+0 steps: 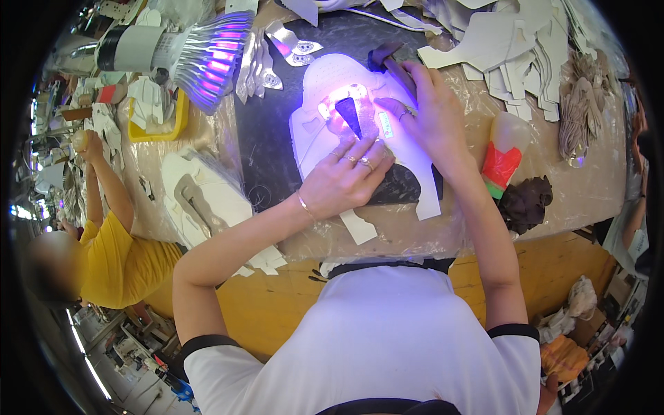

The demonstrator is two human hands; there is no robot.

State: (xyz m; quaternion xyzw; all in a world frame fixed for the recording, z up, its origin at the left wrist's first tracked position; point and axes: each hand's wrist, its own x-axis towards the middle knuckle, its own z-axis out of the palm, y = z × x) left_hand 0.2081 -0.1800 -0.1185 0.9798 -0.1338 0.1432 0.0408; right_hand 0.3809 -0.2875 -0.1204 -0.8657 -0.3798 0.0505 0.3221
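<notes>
A white cut shoe upper (321,76) lies flat on a black mat (266,149), brightly lit with violet light. A shiny silvery piece (335,126) sits on its middle, around a dark triangular gap. My left hand (346,176) presses bent, close-set fingertips onto that piece's lower edge. To the right, my right hand (436,114) closes around the handle of a dark-headed hammer (400,75). Its thumb reaches toward the upper, beside a small pale label (386,125). The fingers of my right hand partly hide the hammer's handle.
A finned lamp (211,59) hangs over the upper left. Silvery cut pieces (257,72) lie nearby. White pieces (515,41) pile at the back right, near a bottle with a red wrap (501,159) and dark cloth (527,204). A person in yellow (128,266) works at left.
</notes>
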